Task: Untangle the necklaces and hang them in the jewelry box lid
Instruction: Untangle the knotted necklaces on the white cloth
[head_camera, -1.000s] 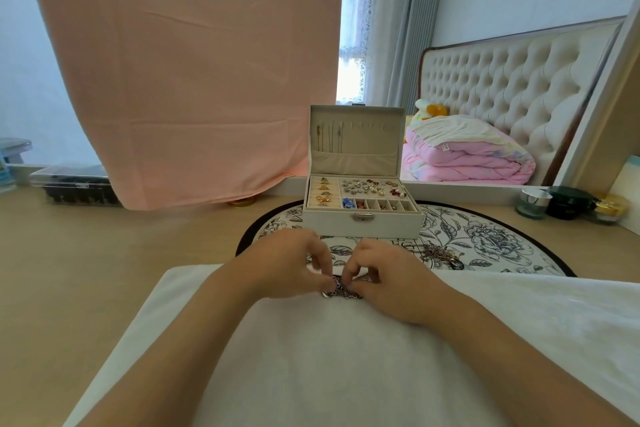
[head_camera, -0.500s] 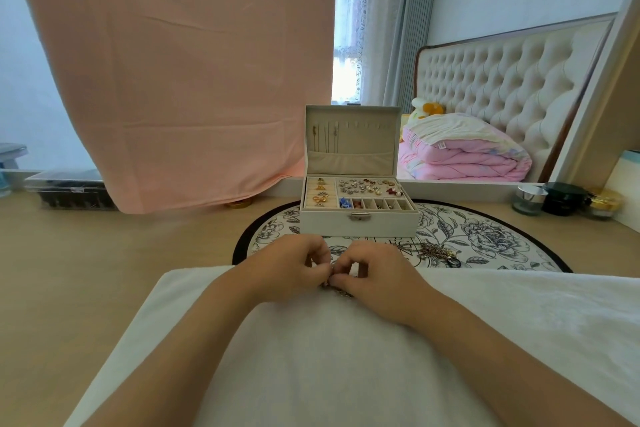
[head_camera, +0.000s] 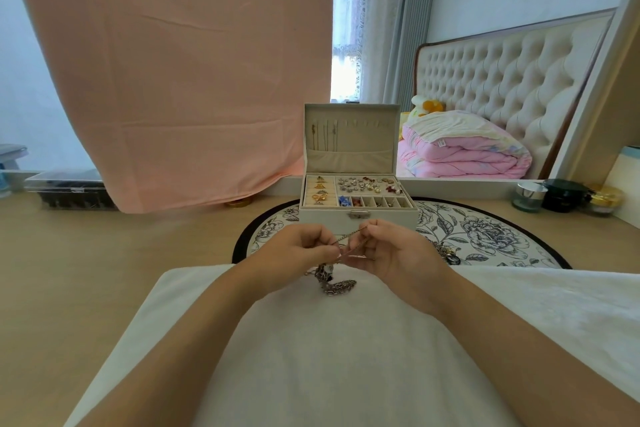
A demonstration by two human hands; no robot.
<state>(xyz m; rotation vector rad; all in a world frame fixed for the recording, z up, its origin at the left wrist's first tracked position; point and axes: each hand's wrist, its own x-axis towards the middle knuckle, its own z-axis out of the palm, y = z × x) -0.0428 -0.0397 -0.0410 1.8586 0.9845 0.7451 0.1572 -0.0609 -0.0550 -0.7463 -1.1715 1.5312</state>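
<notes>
Both hands meet at centre frame, raised just above a white towel spread over the near part of the wooden surface.

Left hand: fingers curled, thumb and forefinger pinching a thin chain. Right hand: fingertips pinching the same chain a little higher and to the right. The chain runs taut between the two hands, slanting up toward the right.

Below the hands a dark tangle of necklaces hangs from the left fingers and rests on the towel, bunched in a heap. Individual strands in the heap cannot be told apart.

Jewelry box: white, just behind the hands at centre, standing on a round floral mat. Lid open and upright. A few thin chains hang at the upper left of the lid's inside; a fabric pocket crosses its lower part. The tray holds rings in the left section, mixed small pieces in the upper right, and a row of small compartments along the front.

More jewelry lies on the mat, just right of the right hand.

Upper left: pink cloth hanging. Far right on the surface: small jars. Right background: folded pink quilt before a tufted headboard.
</notes>
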